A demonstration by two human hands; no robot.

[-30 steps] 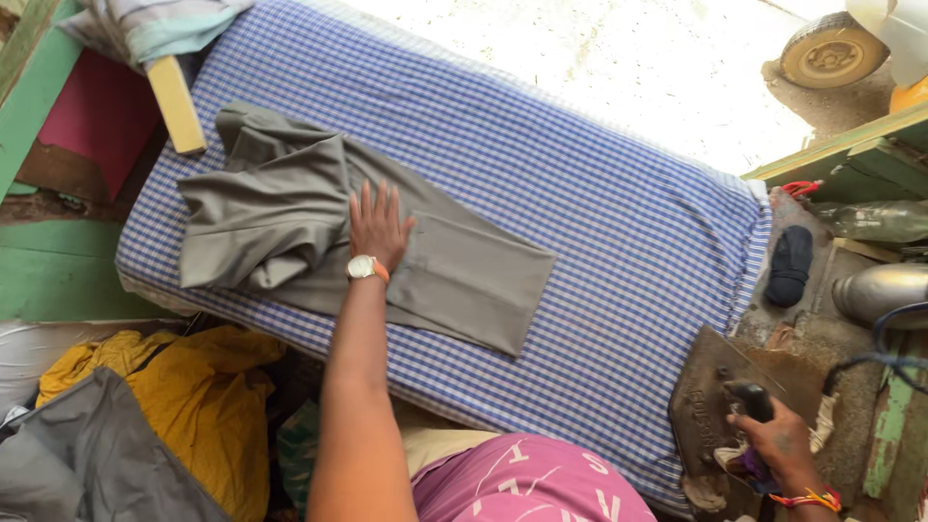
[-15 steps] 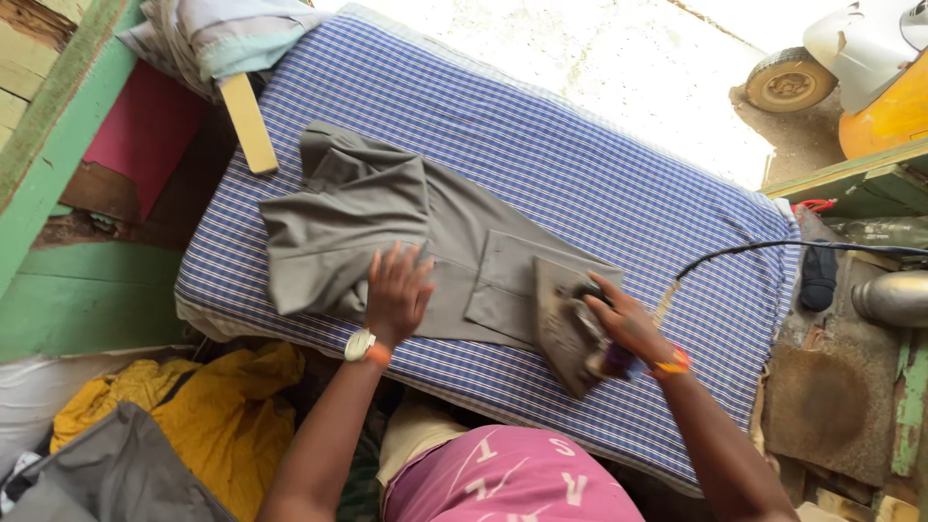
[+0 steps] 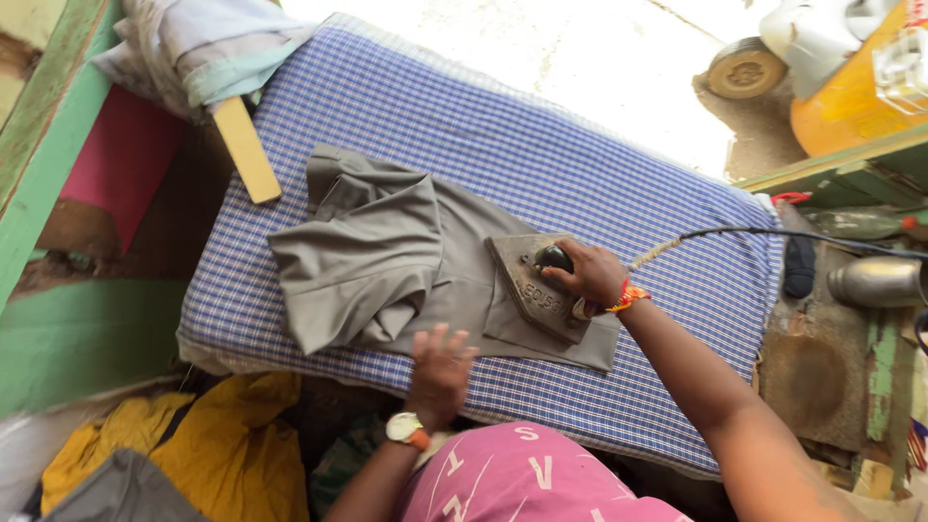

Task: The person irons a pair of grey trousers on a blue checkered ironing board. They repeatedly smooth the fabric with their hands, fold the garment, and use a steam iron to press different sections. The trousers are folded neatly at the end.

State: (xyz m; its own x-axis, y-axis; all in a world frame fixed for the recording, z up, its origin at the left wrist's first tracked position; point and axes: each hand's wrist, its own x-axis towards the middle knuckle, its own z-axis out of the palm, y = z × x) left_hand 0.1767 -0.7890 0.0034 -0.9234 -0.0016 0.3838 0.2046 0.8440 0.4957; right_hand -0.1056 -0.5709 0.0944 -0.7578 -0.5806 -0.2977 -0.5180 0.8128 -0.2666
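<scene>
Right hand (image 3: pixel 592 274) fingers wrapped tight round black knob of heavy grey metal iron (image 3: pixel 535 286), pressing flat part of grey folded trousers (image 3: pixel 406 261) on blue checked padded table (image 3: pixel 541 145). Left hand (image 3: pixel 440 362) fingers spread, pinning near hem, probably so cloth stays taut.

Olive-grey folded cloth garment (image 3: pixel 387 261) on a blue-and-white checked padded table cover (image 3: pixel 503 145); dark grey-brown wedge-shaped metal iron (image 3: pixel 532 285), yellow crumpled cloth (image 3: pixel 193 445)

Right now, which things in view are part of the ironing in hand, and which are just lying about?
In use: heavy iron gripped by the right hand; grey garment under it; left hand at its near edge; blue checked pad.

Lying about: wooden stick; yellow cloth; pale bundled clothes; metal pot.
</scene>
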